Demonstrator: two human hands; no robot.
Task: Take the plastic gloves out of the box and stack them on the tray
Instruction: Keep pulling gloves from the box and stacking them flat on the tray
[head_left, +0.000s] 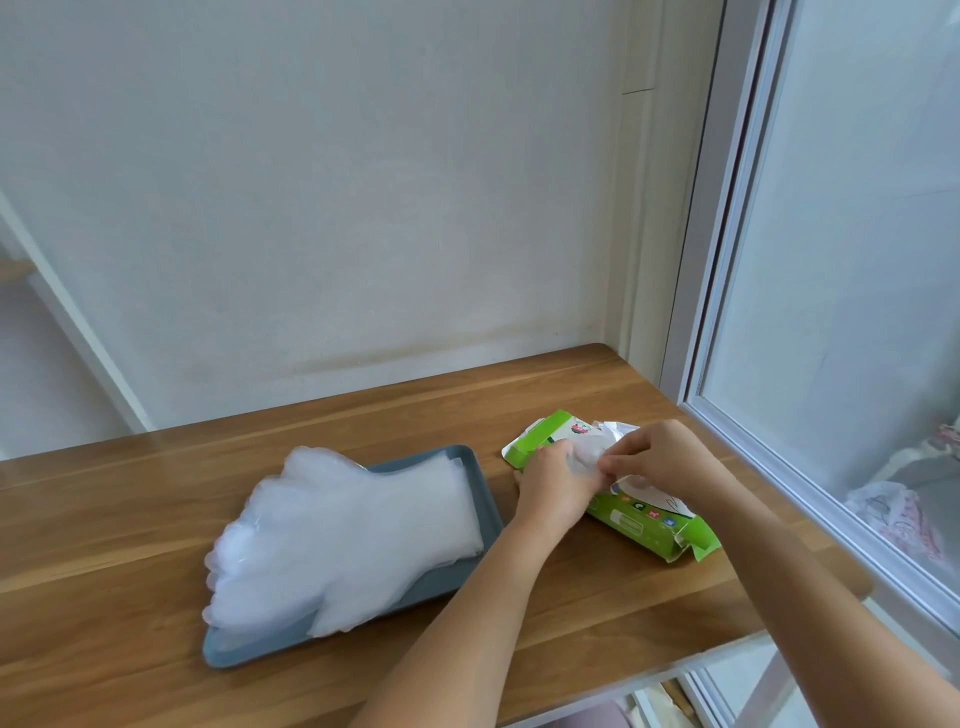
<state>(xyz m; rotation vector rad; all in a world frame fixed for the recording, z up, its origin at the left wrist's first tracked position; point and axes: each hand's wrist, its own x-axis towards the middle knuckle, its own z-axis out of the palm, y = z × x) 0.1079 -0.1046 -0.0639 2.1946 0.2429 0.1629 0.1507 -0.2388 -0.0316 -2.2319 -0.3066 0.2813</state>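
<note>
We see the green box (649, 522) lying on the wooden table (156, 499), just right of the grey tray (491, 501) but not touching it; its end flaps stand open. The left hand (553, 486) lies over the box's left part w/ fingers curled on it, holding it down. The right hand (662, 457) is bent at the opening; its fingertips pinch a clear glove (587, 457) that sticks out of the box, betw. the two hands. On the tray lies the stack of gloves (343, 535), flat; finger ends point left & hang over the tray's edge, cuffs toward the box. A white wall (337, 208) is behind the table; a window (841, 260) at right.
</note>
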